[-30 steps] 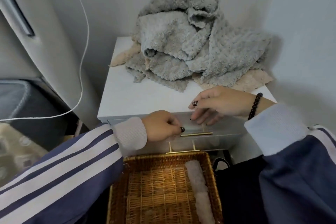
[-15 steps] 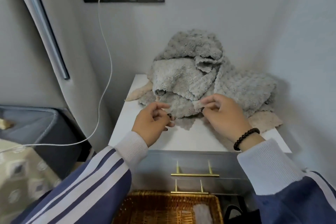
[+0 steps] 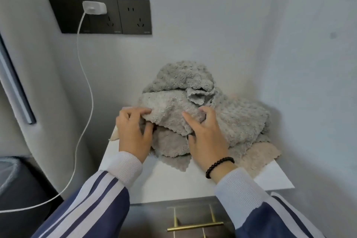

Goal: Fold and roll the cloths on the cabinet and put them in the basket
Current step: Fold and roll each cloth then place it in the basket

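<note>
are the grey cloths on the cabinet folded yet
Not folded. The grey cloths lie in a crumpled heap on the cabinet, edges loose; both hands only grip the top one.

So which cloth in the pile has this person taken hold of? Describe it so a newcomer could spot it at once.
Start at the white cabinet in the corner, where a heap of cloths lies. The grey cloth is the one draped across the heap's front, between the left hand and right hand. Unlike the beige cloth flat at the bottom, it is fluffy grey with a wavy hem, and fingers hold both ends.

A white charger (image 3: 94, 7) sits plugged into a black wall socket panel (image 3: 123, 17).
</note>
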Demonstrator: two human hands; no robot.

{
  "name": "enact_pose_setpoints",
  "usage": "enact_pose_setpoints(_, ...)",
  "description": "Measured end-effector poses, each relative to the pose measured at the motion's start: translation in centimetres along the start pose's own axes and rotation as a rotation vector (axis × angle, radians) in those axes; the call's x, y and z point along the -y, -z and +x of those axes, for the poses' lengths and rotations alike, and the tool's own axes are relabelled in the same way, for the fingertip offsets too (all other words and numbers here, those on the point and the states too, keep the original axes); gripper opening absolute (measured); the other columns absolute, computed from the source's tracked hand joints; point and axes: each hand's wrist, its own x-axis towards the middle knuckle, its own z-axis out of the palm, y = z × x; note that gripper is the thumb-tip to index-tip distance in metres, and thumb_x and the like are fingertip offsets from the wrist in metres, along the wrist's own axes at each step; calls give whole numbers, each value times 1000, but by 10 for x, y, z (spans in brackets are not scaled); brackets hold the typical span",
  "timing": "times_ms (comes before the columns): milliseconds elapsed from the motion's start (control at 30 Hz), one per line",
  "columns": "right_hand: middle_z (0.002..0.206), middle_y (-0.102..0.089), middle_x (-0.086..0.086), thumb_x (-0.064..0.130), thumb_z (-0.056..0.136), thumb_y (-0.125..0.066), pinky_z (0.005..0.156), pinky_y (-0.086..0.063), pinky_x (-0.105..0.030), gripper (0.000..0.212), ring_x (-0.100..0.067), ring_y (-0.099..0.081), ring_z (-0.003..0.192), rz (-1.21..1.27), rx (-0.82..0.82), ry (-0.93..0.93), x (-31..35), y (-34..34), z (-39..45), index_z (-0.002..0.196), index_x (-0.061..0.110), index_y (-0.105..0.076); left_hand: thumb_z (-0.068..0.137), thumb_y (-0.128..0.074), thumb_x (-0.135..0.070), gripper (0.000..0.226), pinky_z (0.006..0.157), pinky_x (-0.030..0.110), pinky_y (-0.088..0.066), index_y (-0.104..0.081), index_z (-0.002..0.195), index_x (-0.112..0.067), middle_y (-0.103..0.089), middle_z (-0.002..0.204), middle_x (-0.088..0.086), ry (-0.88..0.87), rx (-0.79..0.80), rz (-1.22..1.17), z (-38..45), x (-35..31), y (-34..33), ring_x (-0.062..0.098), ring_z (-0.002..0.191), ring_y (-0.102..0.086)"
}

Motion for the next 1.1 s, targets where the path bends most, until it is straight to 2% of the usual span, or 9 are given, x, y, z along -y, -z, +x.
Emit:
enact_pose_setpoints(100,120,-52,-9,7,80,-72,75,-56,-39,18,-26,-55,104,90,-134,8,-1,0,12,96,16,-74,80,-66,1,27,88,18,-29,-62,90,-24,-46,104,3,15,-18,-63,6,-7,12,21,105,-41)
enact_pose_setpoints(233,112,-55,-3,8,86,-64,95,-34,-16,7,-14,-44,109,224,-305,47,10,24,26,90,12,-67,84,-65,-7,15,94,16,-39,-59,89,-20,-54,108,3,-141,-86,-246,11,-20,39,6,105,-51)
enact_pose_setpoints(400,89,-58,4,10,94,-50,72,-45,-19,16,-8,-56,78,823,-575,-104,45,69,33,94,26,-51,80,-68,5,28,90,24,-48,-58,94,-17,-58,110,0,-211,51,-260,4,-11,57,10,109,-56)
enact_pose_setpoints(533,80,-53,5,11,97,-48,62,-42,-19,14,-4,-49,66,953,-694,-79,63,105,33,95,25,-48,74,-66,5,43,97,38,-48,-55,97,-30,-59,114,-11,-190,248,-198,-10,-1,59,8,117,-54)
enact_pose_setpoints(700,74,-66,8,18,96,-52,43,-49,-21,14,-11,-62,56,787,5,-331,66,105,23,92,28,-60,71,-81,-26,69,102,27,-43,-42,128,-35,-49,129,-17,-100,463,-309,-21,-16,58,-1,121,-48)
enact_pose_setpoints(800,78,-72,6,18,92,-59,53,-55,-27,13,-17,-67,61,827,279,-379,63,80,12,89,27,-68,67,-81,-44,93,101,15,-39,-27,142,-35,-42,135,-20,-107,696,-209,-33,-19,46,-9,123,-41)
enact_pose_setpoints(933,99,-70,14,21,89,-65,78,-53,-20,16,-1,-65,86,776,181,-278,48,67,17,103,28,-68,78,-60,-8,31,82,21,-47,-63,103,-26,-65,96,-11,-130,529,-163,-30,-15,34,6,95,-58)
enact_pose_setpoints(1000,118,-54,19,29,85,-67,83,-47,-17,39,3,-57,92,488,131,-178,34,63,25,122,37,-54,80,-59,-1,25,71,25,-51,-64,84,-25,-67,77,-13,22,447,-265,-23,-21,36,6,78,-62)
enact_pose_setpoints(1100,130,-33,13,45,84,-60,105,-39,-35,65,-12,-42,125,293,332,-112,23,50,29,141,45,-30,83,-57,14,36,70,20,-55,-67,95,-19,-73,83,-11,296,425,-620,-15,-33,40,6,82,-68)
